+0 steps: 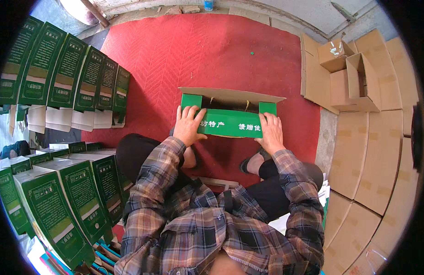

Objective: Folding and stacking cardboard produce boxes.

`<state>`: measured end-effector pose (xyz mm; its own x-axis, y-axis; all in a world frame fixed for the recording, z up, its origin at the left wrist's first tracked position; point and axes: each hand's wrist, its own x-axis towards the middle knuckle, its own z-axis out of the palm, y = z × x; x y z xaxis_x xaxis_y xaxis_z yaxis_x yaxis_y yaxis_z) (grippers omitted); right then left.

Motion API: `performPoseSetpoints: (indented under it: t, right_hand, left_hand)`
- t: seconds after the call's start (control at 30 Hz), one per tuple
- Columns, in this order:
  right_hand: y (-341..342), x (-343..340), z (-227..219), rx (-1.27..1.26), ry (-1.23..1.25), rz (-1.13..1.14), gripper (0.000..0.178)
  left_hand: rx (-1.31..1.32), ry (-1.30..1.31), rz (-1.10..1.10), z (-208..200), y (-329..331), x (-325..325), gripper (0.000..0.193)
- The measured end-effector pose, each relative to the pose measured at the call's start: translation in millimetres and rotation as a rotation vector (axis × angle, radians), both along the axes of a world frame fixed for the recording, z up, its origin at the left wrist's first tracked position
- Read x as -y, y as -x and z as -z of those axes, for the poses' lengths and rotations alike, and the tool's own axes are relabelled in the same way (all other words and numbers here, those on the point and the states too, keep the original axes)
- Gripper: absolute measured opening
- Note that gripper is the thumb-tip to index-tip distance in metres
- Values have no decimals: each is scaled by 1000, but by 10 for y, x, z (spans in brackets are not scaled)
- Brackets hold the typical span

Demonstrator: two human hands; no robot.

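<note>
A green cardboard gift box (230, 130) with white lettering stands in front of me, its top open. Its far flap (230, 95) is raised and shows a plain brown inner side. Two yellow cord ends (247, 105) hang inside the dark opening. My left hand (189, 126) grips the near green panel at its left end, fingers bent over the top. At the right end my right hand (271, 133) holds the same panel in a like way. The lower part of the box is hidden beneath the panel.
Green printed boxes (60, 68) stand in rows at the left, with more green boxes (56, 201) nearer me. Brown cartons (359, 160) are stacked along the right, some open-topped cartons (362, 82) among them. A red mat (198, 50) covers the floor. A blue bottle (209, 5) is at the far edge.
</note>
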<state>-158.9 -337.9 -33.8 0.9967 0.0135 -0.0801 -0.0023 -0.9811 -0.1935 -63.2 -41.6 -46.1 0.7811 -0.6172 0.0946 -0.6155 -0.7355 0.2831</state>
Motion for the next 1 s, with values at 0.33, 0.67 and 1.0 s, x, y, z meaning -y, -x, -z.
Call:
performPoseSetpoints:
  t: [0.33, 0.67, 1.0]
  right_hand:
    - [3, 47, 62, 127, -69, -8, 74]
    - [-65, -53, 69, -23, 1, -83, 88]
    - [-15, -111, 198, -122, 56, -34, 108]
  left_hand:
    - [-24, 12, -65, 110, -7, 49, 75]
    - [-46, -44, -2, 102, -67, -66, 89]
    - [94, -64, 62, 181, 44, -64, 84]
